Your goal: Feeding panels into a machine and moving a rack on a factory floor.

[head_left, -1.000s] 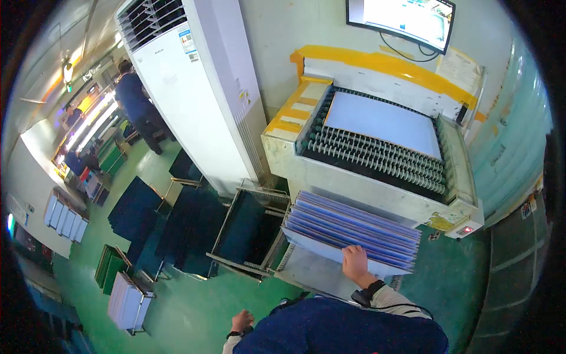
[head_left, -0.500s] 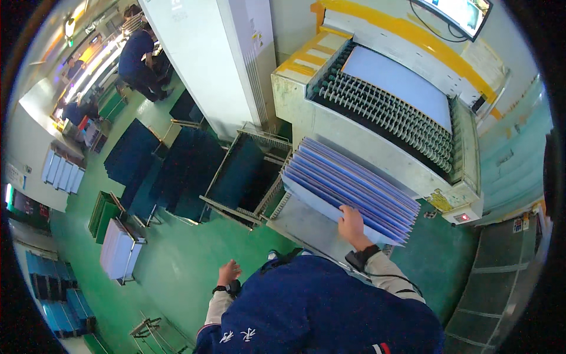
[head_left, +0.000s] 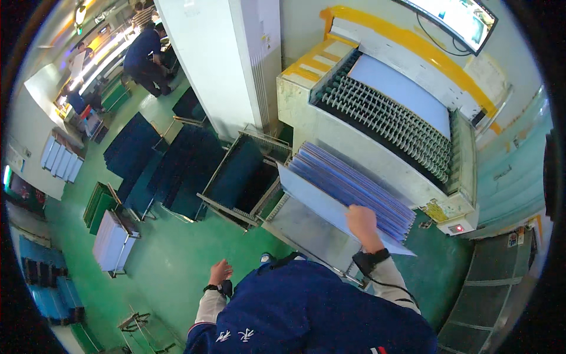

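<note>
A row of thin, pale blue-violet panels [head_left: 345, 180] stands on edge in a metal rack [head_left: 306, 221] in front of me. My right hand [head_left: 362, 227] is closed on the upper edge of the nearest panel [head_left: 315, 197], toward its right end. This panel leans toward me, with a gap between it and the others. The fingertips are partly hidden by the hand and the panel. Low at my left side, my left hand [head_left: 220, 272] hangs over the green floor, holding nothing, its fingers loosely bent and apart.
Behind the rack is a roller machine [head_left: 386, 121] carrying another pale sheet [head_left: 401, 91]. An open metal cart [head_left: 239, 177] with dark panels adjoins the rack on the left, near a white pillar [head_left: 215, 65]. More racks of dark panels [head_left: 186, 168] and a person [head_left: 144, 62] are further left.
The nearest panel has come away from the row and tilts toward me, with my right hand at its edge. The sheet on the rollers has slid farther back. My left hand stays low.
</note>
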Tool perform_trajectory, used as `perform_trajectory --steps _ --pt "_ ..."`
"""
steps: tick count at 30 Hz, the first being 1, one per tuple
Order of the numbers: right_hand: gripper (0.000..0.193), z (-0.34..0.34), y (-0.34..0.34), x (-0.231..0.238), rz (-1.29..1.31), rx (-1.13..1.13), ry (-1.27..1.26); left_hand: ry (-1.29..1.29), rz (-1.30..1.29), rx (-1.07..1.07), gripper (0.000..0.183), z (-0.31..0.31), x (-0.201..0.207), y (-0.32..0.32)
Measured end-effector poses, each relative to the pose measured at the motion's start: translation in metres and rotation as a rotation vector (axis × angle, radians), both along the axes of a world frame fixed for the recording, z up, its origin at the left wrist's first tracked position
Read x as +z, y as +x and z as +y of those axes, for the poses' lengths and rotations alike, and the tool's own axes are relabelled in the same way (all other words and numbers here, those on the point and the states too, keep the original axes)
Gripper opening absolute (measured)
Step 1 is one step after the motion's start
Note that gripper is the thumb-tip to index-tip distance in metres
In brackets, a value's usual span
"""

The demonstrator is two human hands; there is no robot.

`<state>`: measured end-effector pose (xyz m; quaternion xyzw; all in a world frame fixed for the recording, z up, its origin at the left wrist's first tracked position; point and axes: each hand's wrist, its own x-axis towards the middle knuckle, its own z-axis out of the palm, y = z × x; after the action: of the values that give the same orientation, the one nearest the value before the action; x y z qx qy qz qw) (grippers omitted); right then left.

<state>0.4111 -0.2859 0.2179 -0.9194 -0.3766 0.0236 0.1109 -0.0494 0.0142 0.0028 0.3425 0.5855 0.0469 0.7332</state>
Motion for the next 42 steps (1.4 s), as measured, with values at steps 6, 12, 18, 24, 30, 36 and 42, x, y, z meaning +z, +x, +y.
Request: perform_trajectory --steps 6,12,18,24,30,36,42 --pt "0.02 -0.04 0.016 0.129 -0.018 -0.213 0.141 0.001 -0.028 -0.04 0.033 0.01 -0.002 0.017" --pt "0.017 -0.071 0.039 0.154 0.639 -0.531 1.274 0.029 0.013 -0.099 0.029 0.011 0.001 0.049" --pt "0.023 -0.09 0.077 0.103 1.031 -0.409 1.662 0.027 0.018 -0.134 0.028 0.009 0.009 0.054" --pt "0.022 -0.066 0.102 0.053 1.27 -0.392 1.738 -0.003 -0.017 -0.032 0.027 0.005 -0.009 0.038" --pt "0.016 -0.046 0.127 0.043 1.298 -0.443 1.822 -0.013 -0.022 -0.019 0.028 -0.004 -0.006 0.026" --pt "0.013 -0.022 0.174 0.008 1.298 -0.459 1.873 -0.089 -0.153 0.096 0.028 0.007 -0.062 -0.004" --pt "0.015 -0.03 0.219 0.0 1.28 -0.528 1.916 0.009 -0.084 0.022 0.032 -0.006 -0.028 0.02"
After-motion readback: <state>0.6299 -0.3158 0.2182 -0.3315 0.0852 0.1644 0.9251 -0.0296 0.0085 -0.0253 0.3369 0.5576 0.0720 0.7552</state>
